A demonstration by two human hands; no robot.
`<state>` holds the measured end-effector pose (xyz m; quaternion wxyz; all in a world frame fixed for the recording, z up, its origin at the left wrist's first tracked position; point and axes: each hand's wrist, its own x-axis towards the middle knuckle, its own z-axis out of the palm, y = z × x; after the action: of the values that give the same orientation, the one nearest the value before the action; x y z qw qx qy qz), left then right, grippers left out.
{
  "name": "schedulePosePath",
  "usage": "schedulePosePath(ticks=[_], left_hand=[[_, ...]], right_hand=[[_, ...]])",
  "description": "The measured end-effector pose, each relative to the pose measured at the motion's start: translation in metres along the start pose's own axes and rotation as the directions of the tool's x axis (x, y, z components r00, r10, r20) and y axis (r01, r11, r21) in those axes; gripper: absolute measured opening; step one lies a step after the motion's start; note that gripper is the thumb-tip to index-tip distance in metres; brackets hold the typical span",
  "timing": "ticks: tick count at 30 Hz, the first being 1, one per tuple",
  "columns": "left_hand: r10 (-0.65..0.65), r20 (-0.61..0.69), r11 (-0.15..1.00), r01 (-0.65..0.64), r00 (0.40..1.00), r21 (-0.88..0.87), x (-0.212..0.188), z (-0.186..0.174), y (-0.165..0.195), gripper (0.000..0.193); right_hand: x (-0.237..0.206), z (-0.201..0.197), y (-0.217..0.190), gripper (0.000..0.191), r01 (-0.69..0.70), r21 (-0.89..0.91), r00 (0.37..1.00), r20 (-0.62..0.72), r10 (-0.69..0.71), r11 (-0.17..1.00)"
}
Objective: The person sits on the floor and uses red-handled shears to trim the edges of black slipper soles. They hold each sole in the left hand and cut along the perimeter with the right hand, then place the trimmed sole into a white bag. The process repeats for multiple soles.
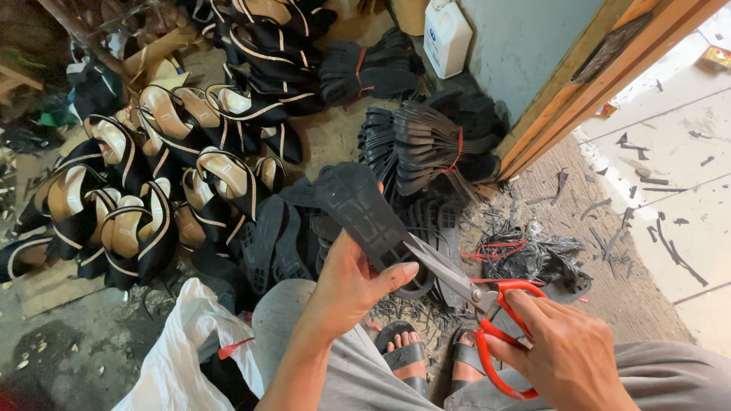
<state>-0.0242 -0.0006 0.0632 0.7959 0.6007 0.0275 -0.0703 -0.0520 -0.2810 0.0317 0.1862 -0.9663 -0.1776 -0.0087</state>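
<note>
I hold a black rubber shoe sole point(356, 204) up in front of me, over my knees, its patterned underside facing me and its toe tilted up and to the left. My left hand point(352, 288) is clamped on its lower end, thumb pressed across the face and fingers wrapped behind. The blades of the scissors point(464, 288) meet the sole's lower right edge, just beside my thumb. My right hand point(567, 352) grips the red handles, fingers through the loops; the blades look nearly together at the sole, though I cannot tell whether they are fully shut.

Below the sole I see my feet in dark sandals point(405, 355) on the ground, among thin black offcuts point(525, 255) with a few red strings mixed in. Behind the sole lie more loose black soles point(278, 243), and further back bundles of soles tied with red bands point(426, 141). To the left stands a crowd of finished shoes point(145, 183), black with tan insoles and pale trim. A white plastic bag point(179, 358) lies by my left knee. A white jug point(447, 34) stands at the wall near a wooden doorframe point(586, 84), with pale floor tiles point(670, 152) beyond.
</note>
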Motion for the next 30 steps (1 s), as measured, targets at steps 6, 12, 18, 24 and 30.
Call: schedulePosePath(ticks=[6, 12, 18, 24, 30], left_hand=[[-0.054, -0.021, 0.993, 0.051, 0.998, -0.104, -0.001, -0.003, -0.007, 0.098], [-0.055, -0.043, 0.988, 0.048, 0.998, -0.148, 0.004, -0.009, -0.017, 0.072], [0.129, -0.162, 0.979, -0.151, 0.978, -0.137, 0.002, -0.012, -0.016, 0.052], [0.147, -0.166, 0.983, -0.163, 0.975, -0.085, -0.004, -0.003, -0.007, 0.052], [0.1, -0.166, 0.989, -0.116, 0.981, -0.089, -0.008, 0.014, -0.011, 0.062]], right_hand=[[-0.007, 0.011, 0.013, 0.056, -0.159, 0.098, 0.968, 0.212, 0.135, 0.982], [-0.012, 0.022, 0.026, 0.042, -0.386, 0.224, 0.916, 0.207, 0.344, 0.895], [-0.013, 0.015, 0.022, 0.066, -0.191, 0.07, 0.964, 0.201, 0.174, 0.979], [0.001, 0.002, 0.0, 0.07, -0.086, 0.015, 0.99, 0.113, 0.084, 0.996], [0.011, -0.002, -0.01, 0.058, 0.049, 0.056, 0.998, -0.054, -0.046, 0.997]])
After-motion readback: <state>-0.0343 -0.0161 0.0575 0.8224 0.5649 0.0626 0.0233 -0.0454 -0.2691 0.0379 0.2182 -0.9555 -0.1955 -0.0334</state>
